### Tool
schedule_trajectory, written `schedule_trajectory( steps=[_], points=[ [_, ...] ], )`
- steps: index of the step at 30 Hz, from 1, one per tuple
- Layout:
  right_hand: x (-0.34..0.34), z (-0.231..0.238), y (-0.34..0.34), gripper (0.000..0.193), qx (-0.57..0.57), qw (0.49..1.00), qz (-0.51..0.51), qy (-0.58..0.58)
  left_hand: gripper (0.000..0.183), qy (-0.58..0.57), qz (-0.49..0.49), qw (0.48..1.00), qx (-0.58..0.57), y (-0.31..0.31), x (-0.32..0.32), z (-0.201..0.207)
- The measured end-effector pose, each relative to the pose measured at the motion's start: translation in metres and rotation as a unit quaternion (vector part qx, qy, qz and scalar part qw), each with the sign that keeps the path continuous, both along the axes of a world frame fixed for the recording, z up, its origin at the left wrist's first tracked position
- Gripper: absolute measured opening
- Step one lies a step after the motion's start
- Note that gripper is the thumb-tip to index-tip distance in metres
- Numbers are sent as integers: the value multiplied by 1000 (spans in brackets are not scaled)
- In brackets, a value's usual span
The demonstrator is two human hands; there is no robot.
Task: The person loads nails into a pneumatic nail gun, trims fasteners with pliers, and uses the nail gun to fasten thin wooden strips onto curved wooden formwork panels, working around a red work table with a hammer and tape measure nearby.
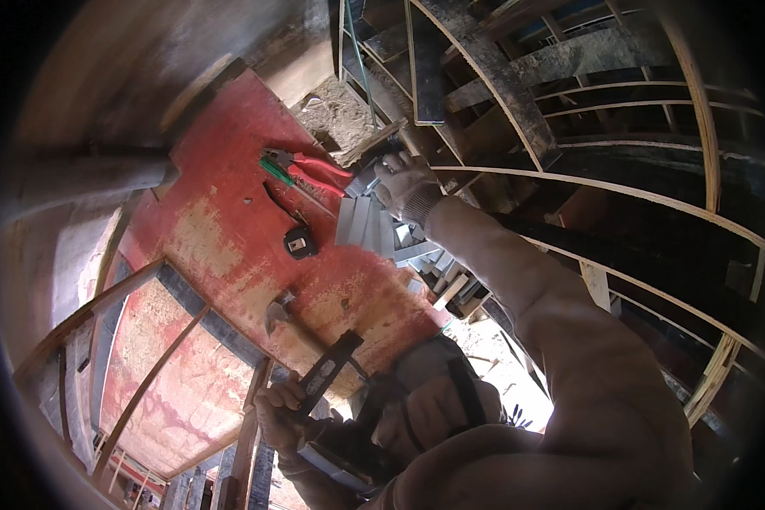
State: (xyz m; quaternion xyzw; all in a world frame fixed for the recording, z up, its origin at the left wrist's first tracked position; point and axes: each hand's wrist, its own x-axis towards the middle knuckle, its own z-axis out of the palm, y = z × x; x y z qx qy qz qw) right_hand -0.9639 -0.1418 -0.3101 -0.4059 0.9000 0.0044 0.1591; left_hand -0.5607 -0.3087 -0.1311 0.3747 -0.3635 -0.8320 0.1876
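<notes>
1. Brown-sleeved, a right arm (561, 331) stretches across the foreground toward a worn red board (246, 119), ending in a ribbed cuff at the wrist.

2. At the far end of that arm, the right hand (406, 181) is partly closed, its fingers bent beside a stack of flat grey strips (365, 223) on the board's right side; whether it grips a piece cannot be told from this angle.

3. Low in the view, the left hand (280, 415) is curled around a black tool with a long, flat, straight-edged bar (333, 367), which angles up over the board's lower edge.

4. Partly behind that bar lies a claw hammer with a pale wooden handle (302, 332), its metal head pointing left.

5. Farther up the board, red-handled metal pliers (323, 164) rest just beside a green-handled screwdriver (280, 171), left of the strips; below them sits a compact black tape measure (298, 243).

6. Dark panels with pale wooden edges (620, 183) fill the right side, beyond the outstretched arm.
</notes>
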Motion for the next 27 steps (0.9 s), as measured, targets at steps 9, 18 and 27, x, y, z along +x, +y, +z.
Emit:
schedule_trajectory(
  steps=[9, 18, 27],
  points=[
    [-4, -26, -25, 43, 11, 999, -29, 19, 40, 6, -10, 1000, 1, -3, -10, -2],
    [-7, 23, -60, 32, 78, 992, -86, -53, 47, -14, -33, 999, -38, 4, -18, 3],
    [10, -42, -63, 43, -39, 970, -228, -69, 68, -274, -31, 961, -26, 26, -5, 38]
  ],
)
